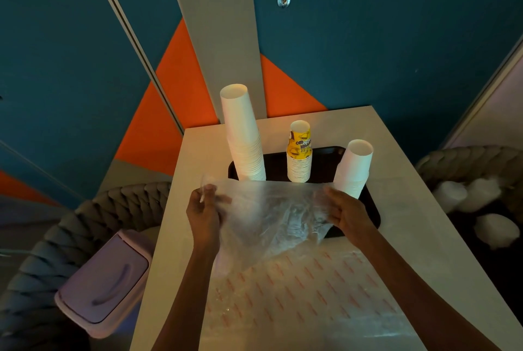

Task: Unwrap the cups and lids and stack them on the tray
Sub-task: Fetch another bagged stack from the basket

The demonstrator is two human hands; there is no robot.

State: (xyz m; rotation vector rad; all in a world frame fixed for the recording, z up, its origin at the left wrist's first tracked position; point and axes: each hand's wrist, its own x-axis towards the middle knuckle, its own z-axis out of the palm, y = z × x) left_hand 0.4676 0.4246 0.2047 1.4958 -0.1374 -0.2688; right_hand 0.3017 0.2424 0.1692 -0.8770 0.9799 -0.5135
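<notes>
left hand [203, 209] pinches wrap [271, 217] at left corner | right hand [348, 215] grips its right edge | wrap looks empty, held over tray [325, 169] near edge | three cup stacks [299, 155] upright on tray | next: bunch wrap small, drop in bin [104, 280] near left, avoid tipping stacks

Three cup stacks [299, 158] stand apart on the black tray [325, 164], with gaps between; the held plastic wrap [271, 215] covers the tray's near side.
</notes>
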